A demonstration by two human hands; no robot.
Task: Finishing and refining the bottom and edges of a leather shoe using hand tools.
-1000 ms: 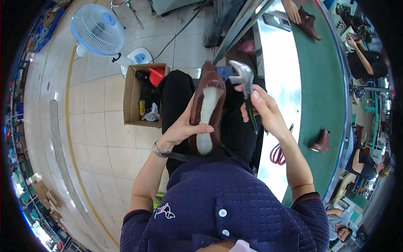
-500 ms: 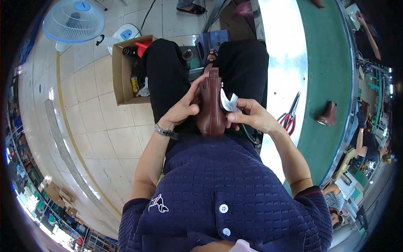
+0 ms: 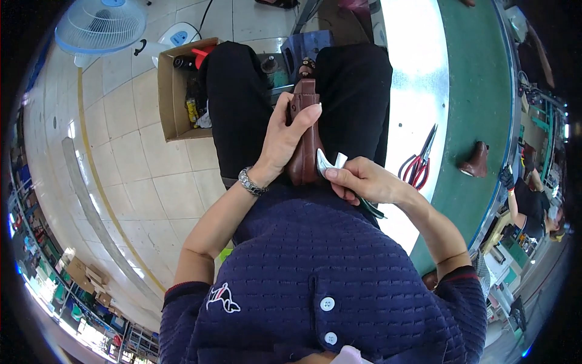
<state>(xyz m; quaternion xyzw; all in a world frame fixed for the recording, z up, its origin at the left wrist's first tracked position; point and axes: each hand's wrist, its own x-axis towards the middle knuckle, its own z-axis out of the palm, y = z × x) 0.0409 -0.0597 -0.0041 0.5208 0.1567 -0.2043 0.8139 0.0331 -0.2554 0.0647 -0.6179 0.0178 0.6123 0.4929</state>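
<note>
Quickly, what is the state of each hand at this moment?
Left hand: closed, holding the brown shoe.
Right hand: closed, holding the hammer close to its metal head.

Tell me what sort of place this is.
Probably a shoe workshop or factory: the left hand holds a brown boot, the right hand grips a hammer, and a second boot rests on a long green work surface.

Head-worn fisheye view, downward onto the hands point(image 3: 368, 181)
</note>
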